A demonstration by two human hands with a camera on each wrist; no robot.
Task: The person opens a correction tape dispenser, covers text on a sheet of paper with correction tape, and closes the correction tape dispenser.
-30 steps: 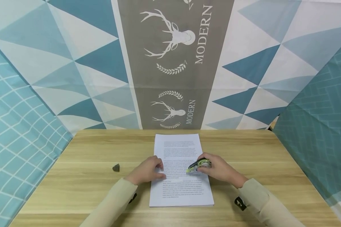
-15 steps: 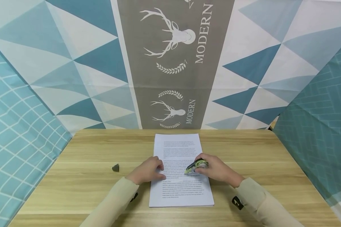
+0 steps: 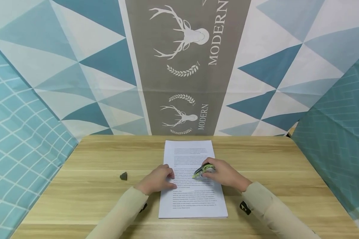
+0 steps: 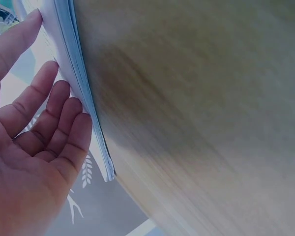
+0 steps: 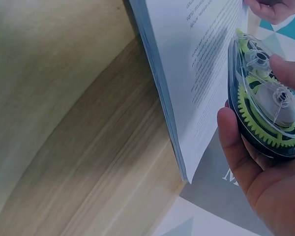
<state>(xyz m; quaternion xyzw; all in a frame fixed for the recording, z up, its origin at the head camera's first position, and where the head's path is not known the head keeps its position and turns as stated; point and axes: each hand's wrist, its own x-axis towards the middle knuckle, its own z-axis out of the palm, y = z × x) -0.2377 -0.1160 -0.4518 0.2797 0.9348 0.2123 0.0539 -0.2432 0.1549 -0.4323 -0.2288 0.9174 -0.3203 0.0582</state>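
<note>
A stack of printed paper (image 3: 194, 209) lies on the wooden table. My right hand (image 3: 225, 173) grips a correction tape dispenser (image 3: 204, 170), its green tip down at the printed lines near the middle of the top sheet. In the right wrist view the clear case of the correction tape (image 5: 270, 98) shows green gear wheels, with thumb and fingers around it. My left hand (image 3: 158, 179) rests on the left edge of the paper, fingers loosely bent. The left wrist view shows those fingertips (image 4: 81, 125) touching the paper by the stack's edge, holding nothing.
A small dark wedge-shaped object (image 3: 124, 176) lies on the table (image 3: 86, 199) to the left of my left hand. Patterned cloth (image 3: 182, 83) hangs behind the table's far edge, with blue cloth at both sides.
My right hand has moved left and slightly away from me across the page with the correction tape. The left hand stays on the paper's edge. The head view has shifted slightly.
</note>
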